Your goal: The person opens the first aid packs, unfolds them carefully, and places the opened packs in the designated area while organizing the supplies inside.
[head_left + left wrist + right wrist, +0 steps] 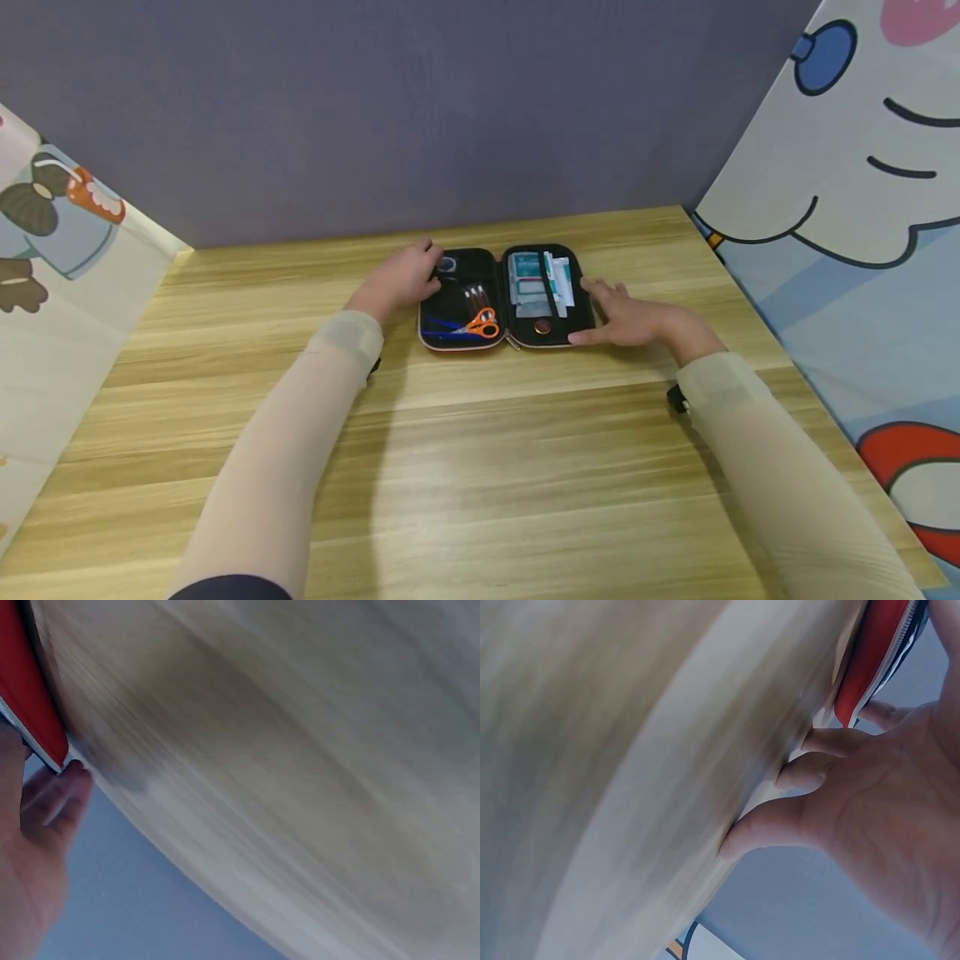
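An unzipped black-lined case (497, 335) with a red outer shell (26, 682) lies spread flat on the table. Orange-handled scissors (480, 325), blue slender items and several small tubes (476, 297) fill its left half. White and teal packets (528, 275) sit under a black strap in the right half, above a round copper-coloured piece (542, 327). My left hand (405, 275) grips the case's far left corner, thumb over the rim and fingers round the outside. My right hand (626, 318) rests spread at the right edge, its fingers (769, 825) fairly straight against the table.
The wood-grain table (480, 467) stretches toward me from the case. A grey-purple wall (420, 125) rises close behind it. Cartoon-printed panels stand at the left (52, 333) and right (840, 208) sides.
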Demonstrator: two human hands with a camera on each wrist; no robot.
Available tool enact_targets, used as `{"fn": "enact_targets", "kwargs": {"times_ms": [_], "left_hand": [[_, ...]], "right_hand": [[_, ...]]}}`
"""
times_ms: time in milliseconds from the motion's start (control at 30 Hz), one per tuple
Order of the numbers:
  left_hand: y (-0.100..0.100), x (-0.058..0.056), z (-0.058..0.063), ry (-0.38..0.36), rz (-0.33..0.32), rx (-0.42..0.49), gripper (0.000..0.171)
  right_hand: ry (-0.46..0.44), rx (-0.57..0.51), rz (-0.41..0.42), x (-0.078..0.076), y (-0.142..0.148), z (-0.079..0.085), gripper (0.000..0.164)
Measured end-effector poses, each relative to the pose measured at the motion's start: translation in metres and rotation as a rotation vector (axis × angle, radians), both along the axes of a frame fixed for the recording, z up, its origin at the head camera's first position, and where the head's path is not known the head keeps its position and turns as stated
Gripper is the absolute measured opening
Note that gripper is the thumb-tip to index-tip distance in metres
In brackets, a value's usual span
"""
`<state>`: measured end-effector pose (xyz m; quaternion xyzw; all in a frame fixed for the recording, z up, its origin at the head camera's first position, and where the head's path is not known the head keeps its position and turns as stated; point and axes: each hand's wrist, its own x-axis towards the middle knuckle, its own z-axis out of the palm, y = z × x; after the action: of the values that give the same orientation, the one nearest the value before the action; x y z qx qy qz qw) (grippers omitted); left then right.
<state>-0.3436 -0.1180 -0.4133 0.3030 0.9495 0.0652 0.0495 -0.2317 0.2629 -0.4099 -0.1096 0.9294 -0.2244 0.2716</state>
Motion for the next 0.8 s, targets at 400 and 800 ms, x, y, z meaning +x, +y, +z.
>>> {"fn": "enact_targets", "kwargs": {"times_ms": [400, 800], "left_hand": [[0.029, 0.003, -0.005, 0.033, 0.131, -0.144, 0.078], [0.053, 0.007, -0.002, 0.120, 0.223, -0.187, 0.043]], "right_hand": [[0.007, -0.008, 0.005, 0.003, 0.001, 0.000, 0.124], [0.012, -0.009, -0.011, 0.004, 0.002, 0.000, 0.124]]}}
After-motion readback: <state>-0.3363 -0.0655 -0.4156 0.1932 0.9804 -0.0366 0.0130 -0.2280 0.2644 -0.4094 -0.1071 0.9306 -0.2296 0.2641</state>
